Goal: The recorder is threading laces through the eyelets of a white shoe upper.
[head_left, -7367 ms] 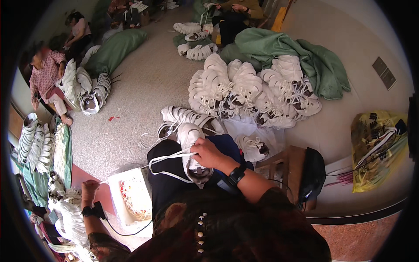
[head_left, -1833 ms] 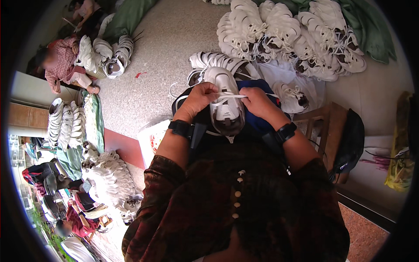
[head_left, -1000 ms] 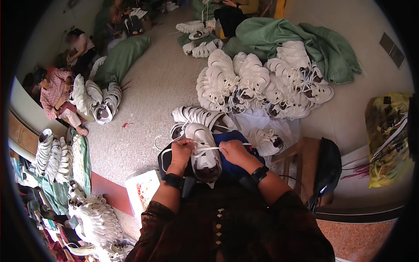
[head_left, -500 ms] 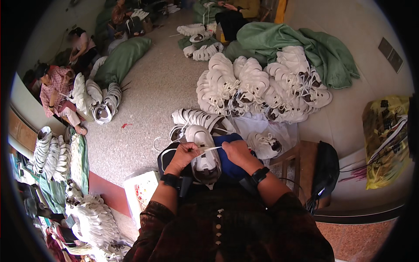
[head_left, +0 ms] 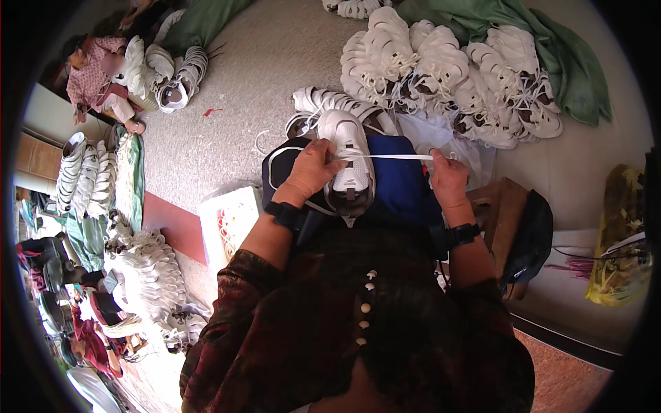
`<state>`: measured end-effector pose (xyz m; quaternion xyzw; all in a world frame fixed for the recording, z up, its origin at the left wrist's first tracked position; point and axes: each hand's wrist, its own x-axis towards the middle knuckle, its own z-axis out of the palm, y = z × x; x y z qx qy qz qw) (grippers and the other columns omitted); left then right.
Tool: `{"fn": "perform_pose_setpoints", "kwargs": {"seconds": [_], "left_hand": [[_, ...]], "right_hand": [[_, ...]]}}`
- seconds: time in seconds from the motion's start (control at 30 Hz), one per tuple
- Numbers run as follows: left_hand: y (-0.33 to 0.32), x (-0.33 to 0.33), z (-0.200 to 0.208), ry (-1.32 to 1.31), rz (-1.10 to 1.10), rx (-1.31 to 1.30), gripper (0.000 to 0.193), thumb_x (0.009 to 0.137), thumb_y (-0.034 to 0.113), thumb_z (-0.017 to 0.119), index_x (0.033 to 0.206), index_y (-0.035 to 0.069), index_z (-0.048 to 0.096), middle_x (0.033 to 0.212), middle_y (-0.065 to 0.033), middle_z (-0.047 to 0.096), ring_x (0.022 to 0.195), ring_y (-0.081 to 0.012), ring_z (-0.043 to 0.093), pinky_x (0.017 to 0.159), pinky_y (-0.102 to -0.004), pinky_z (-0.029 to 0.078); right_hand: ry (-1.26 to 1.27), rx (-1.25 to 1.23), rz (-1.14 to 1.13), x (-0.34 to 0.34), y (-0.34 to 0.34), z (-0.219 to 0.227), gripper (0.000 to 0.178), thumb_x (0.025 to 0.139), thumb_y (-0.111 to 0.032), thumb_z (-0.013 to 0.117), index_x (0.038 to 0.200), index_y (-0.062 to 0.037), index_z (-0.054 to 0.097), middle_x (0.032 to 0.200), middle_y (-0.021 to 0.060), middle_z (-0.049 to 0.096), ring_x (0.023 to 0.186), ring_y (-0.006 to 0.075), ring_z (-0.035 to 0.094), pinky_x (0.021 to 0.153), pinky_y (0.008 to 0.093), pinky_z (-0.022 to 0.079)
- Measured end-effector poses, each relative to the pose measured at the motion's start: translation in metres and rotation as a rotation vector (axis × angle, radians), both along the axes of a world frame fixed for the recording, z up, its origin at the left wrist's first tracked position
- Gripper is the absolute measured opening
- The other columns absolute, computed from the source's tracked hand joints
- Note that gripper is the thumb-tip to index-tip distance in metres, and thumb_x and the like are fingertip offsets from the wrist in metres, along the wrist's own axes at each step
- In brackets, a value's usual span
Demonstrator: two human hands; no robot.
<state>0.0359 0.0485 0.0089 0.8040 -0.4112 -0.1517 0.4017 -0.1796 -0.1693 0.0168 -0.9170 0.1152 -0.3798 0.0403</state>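
Note:
A white and grey shoe upper (head_left: 352,180) rests on my lap, toe end pointing away from me. My left hand (head_left: 315,168) is closed at its left edge, fingertips at the eyelets; what exactly they pinch is partly hidden. From the eyelets a flat white shoelace (head_left: 399,157) runs taut to the right. My right hand (head_left: 449,180) pinches it between thumb and fingers, out beyond the blue cloth (head_left: 392,182) over my lap. Another stretch of lace loops loosely left of my left hand.
Nested white uppers (head_left: 337,103) lie just beyond my lap, with a bigger heap (head_left: 413,62) behind at right. A wooden stool (head_left: 506,203) with a black bag (head_left: 536,234) stands at my right. More stacks (head_left: 148,268) lie at left. A person (head_left: 96,82) sits far left.
My right hand has moved right, drawing the lace out longer and straight. My left hand has closed in on the eyelets. The view has shifted, bringing the scene lower in the picture.

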Motion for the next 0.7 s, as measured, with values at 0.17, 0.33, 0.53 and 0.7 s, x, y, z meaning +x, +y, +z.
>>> {"fn": "perform_pose_setpoints", "kwargs": {"seconds": [0.17,0.33,0.53,0.7], "left_hand": [[0.016,-0.015,0.024,-0.056,-0.037,0.153,0.021,0.071,0.022,0.068,0.076,0.004,0.059,0.071,-0.0128,0.060,0.069,-0.0322,0.059,0.062,-0.0387,0.047],[0.015,-0.014,0.020,-0.296,-0.131,-0.123,0.015,0.072,0.016,0.065,0.072,0.002,0.058,0.074,-0.0133,0.059,0.070,-0.0335,0.058,0.063,-0.0398,0.047],[0.008,-0.013,0.015,-0.326,-0.155,-0.161,0.012,0.073,0.012,0.062,0.075,0.002,0.057,0.077,-0.0144,0.059,0.070,-0.0343,0.059,0.062,-0.0394,0.048],[0.015,0.001,0.021,-0.343,-0.166,-0.033,0.009,0.071,0.018,0.065,0.075,0.012,0.060,0.071,-0.0083,0.062,0.069,-0.0285,0.061,0.060,-0.0363,0.049]], "right_hand": [[0.374,0.270,-0.021,0.020,0.017,-0.004,0.036,0.070,0.004,0.054,0.106,-0.0011,0.055,0.080,0.0181,0.058,0.076,0.0358,0.057,0.067,0.0410,0.046],[0.241,0.417,0.356,0.065,0.057,0.004,0.033,0.070,0.005,0.053,0.103,0.0003,0.055,0.088,0.0203,0.057,0.088,0.0377,0.053,0.078,0.0423,0.044],[0.449,0.282,0.320,0.089,0.058,-0.013,0.011,0.068,-0.001,0.056,0.078,-0.0015,0.054,0.069,0.0167,0.057,0.068,0.0350,0.058,0.061,0.0432,0.046],[0.447,0.134,0.325,0.087,0.048,-0.010,0.010,0.071,-0.005,0.054,0.080,-0.0056,0.054,0.057,0.0141,0.052,0.058,0.0350,0.056,0.054,0.0445,0.044]]}}
